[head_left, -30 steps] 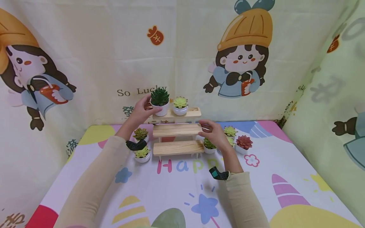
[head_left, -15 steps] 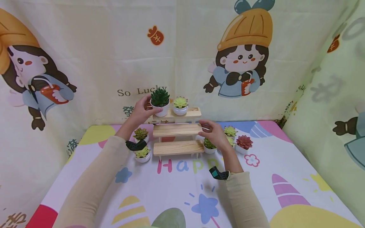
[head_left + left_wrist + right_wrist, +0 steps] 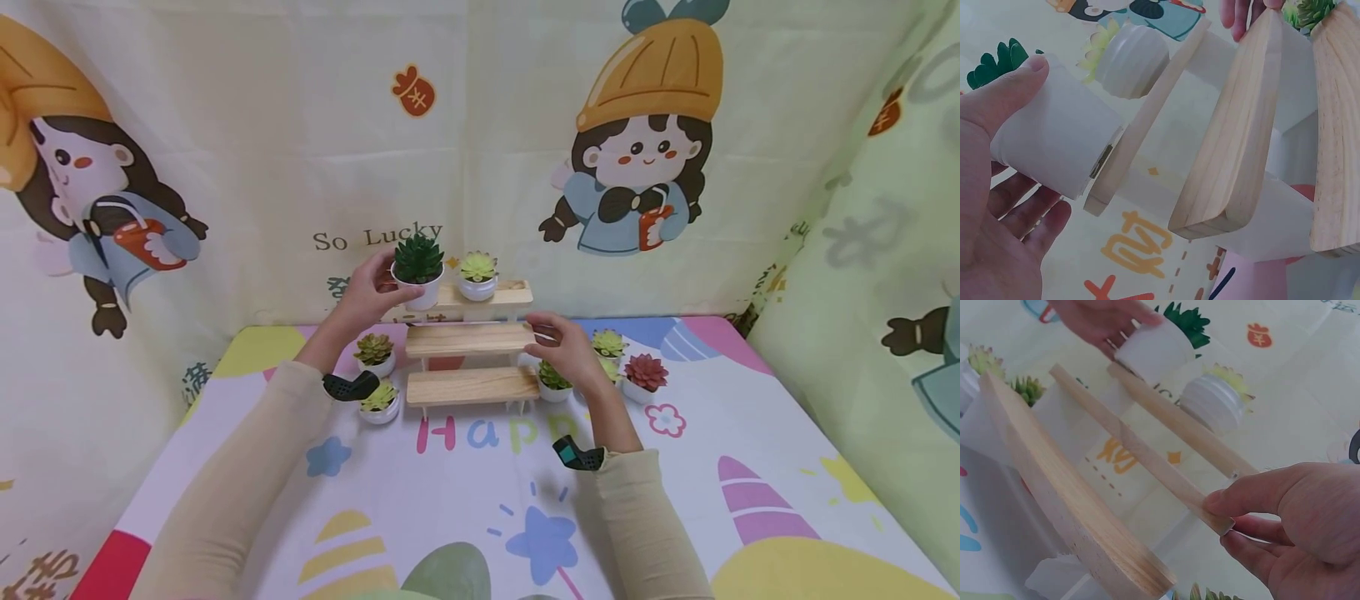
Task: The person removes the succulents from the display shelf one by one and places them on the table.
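Observation:
My left hand (image 3: pixel 366 293) grips the white pot of a dark green succulent (image 3: pixel 418 262), thumb on the near side and fingers behind. In the left wrist view the pot's base (image 3: pixel 1088 165) is right at the left end of the top board (image 3: pixel 1141 119). A pale yellow-green succulent (image 3: pixel 477 273) in a round white pot stands beside it on that board. With thumb and fingers, my right hand (image 3: pixel 566 350) pinches the right end of the middle board (image 3: pixel 1141 450) of the three-step wooden stand (image 3: pixel 471 385).
Left of the stand, two small potted succulents (image 3: pixel 380 398) sit on the patterned tablecloth (image 3: pixel 450 492). Several more are on the right, including a green one (image 3: pixel 554 379) close to the lowest board and a red one (image 3: pixel 645 375). A printed cloth (image 3: pixel 502 183) hangs behind.
The dark green succulent in my left hand has shifted slightly left along the top board. My right hand keeps its hold on the middle board. The head view has moved a little.

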### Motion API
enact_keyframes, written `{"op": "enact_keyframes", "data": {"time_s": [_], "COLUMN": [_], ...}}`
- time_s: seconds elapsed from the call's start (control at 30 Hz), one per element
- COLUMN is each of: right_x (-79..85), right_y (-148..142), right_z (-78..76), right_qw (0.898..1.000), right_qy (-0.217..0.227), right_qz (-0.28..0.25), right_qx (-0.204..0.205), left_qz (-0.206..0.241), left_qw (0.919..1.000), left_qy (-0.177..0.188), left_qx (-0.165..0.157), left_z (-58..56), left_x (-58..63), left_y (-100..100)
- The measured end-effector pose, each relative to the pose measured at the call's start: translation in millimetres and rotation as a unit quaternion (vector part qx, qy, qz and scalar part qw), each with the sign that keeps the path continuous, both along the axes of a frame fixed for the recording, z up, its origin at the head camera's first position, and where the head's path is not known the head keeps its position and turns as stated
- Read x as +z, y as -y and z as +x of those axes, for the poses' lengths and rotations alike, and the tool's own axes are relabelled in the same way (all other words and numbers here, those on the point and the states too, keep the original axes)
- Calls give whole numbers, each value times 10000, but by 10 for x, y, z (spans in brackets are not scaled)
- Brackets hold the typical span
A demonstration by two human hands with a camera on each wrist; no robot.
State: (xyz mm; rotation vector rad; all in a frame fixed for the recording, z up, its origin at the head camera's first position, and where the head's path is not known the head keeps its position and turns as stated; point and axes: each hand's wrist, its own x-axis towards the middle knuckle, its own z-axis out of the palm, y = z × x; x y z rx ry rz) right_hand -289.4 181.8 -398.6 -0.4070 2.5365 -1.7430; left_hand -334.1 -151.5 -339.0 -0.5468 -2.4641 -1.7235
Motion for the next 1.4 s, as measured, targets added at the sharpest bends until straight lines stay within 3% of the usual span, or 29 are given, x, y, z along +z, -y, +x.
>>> {"op": "enact_keyframes", "data": {"time_s": [0.1, 0.2, 0.33, 0.7, 1.0, 1.23, 1.4], "right_x": [100, 214, 262, 271, 243, 42, 2], "right_y": [26, 56, 73, 76, 79, 24, 18], "right_z": [67, 150, 189, 197, 179, 35, 13], "right_qw": [10000, 9999, 9999, 9999, 9999, 10000, 10000], "right_qy": [77, 154, 138, 136, 77, 80, -4], "right_qz": [27, 53, 72, 64, 62, -33, 10], "right_qx": [14, 13, 19, 14, 20, -7, -44], "left_qz": [-113, -168, -129, -125, -38, 83, -46], "left_qw": [9999, 9998, 9999, 9998, 9997, 9994, 9995], "left_qy": [115, 125, -10, -121, -175, -214, -226], "left_qx": [9, 3, -28, -34, -165, -247, -192], "left_z": [126, 155, 86, 172, 261, 293, 323], "left_x": [101, 106, -3, -48, -43, -70, -86], "left_y": [-10, 16, 92, 193, 253, 303, 342]}}
